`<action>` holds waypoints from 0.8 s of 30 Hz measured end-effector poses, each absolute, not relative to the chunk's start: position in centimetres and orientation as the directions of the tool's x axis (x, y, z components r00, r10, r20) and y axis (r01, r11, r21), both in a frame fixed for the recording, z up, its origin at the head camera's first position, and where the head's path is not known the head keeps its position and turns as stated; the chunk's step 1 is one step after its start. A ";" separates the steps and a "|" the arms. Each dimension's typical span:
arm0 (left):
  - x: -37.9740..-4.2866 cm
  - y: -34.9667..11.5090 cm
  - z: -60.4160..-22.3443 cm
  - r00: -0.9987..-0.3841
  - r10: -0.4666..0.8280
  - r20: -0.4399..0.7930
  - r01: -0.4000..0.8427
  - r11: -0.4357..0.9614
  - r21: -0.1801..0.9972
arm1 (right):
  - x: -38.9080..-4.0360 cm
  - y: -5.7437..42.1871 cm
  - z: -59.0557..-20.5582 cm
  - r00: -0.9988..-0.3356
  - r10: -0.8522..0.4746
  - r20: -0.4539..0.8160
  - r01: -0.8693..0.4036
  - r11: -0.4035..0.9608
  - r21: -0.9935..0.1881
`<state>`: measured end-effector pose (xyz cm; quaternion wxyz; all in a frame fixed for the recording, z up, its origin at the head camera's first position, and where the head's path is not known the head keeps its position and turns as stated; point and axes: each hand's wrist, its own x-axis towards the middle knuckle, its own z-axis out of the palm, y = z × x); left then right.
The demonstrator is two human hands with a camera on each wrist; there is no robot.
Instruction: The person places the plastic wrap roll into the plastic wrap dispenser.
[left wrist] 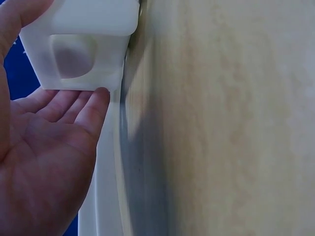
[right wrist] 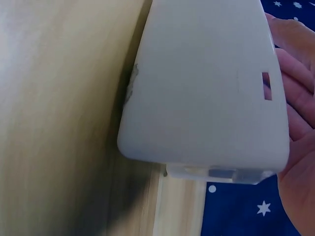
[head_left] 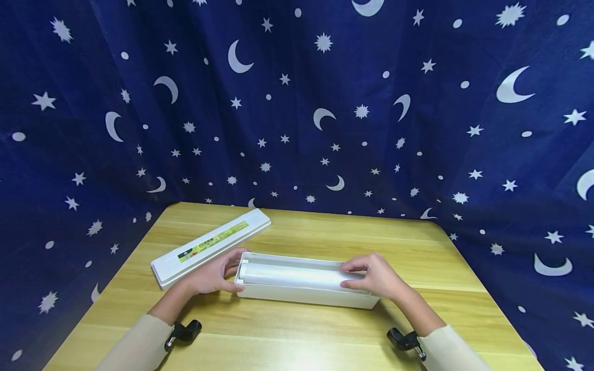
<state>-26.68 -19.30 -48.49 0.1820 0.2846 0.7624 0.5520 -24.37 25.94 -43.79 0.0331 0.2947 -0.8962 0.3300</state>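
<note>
A long white plastic box (head_left: 301,294), its top uncovered, lies across the middle of the table. Inside it sits a smooth white roll (head_left: 292,274) running along its length. My left hand (head_left: 215,273) grips the box's left end, thumb on the front wall and fingers round the back corner. Seen from the left wrist, the fingers of that hand (left wrist: 54,132) touch the edge of the box's end wall (left wrist: 108,59). My right hand (head_left: 376,278) reaches over the right end, thumb and fingers spread across the roll and gripping it. The box (right wrist: 206,88) hides its fingertips in the right wrist view.
A white lid (head_left: 211,245) with a yellow-green label lies slantwise behind my left hand. The wooden table (head_left: 297,335) ends at a dark blue curtain (head_left: 287,103) with moons and stars. Black wrist mounts (head_left: 185,332) sit on both forearms.
</note>
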 end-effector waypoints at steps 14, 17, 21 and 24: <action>-26.6 -19.4 -48.5 -0.775 0.632 0.020 0.220 0.240 0.946 | -22.9 28.5 -44.4 -0.872 -0.327 0.365 -0.488 0.518 -0.702; -26.6 -19.4 -48.5 -0.780 0.626 0.010 0.214 0.252 0.944 | -22.6 29.1 -44.7 -0.880 -0.285 0.380 -0.475 0.498 -0.726; -26.5 -19.4 -48.4 -0.781 0.625 0.012 0.213 0.248 0.945 | -22.4 29.7 -45.3 -0.876 -0.257 0.408 -0.482 0.432 -0.763; -26.5 -19.4 -48.4 -0.780 0.625 0.018 0.212 0.238 0.948 | -22.1 30.2 -45.8 -0.863 -0.257 0.436 -0.504 0.352 -0.789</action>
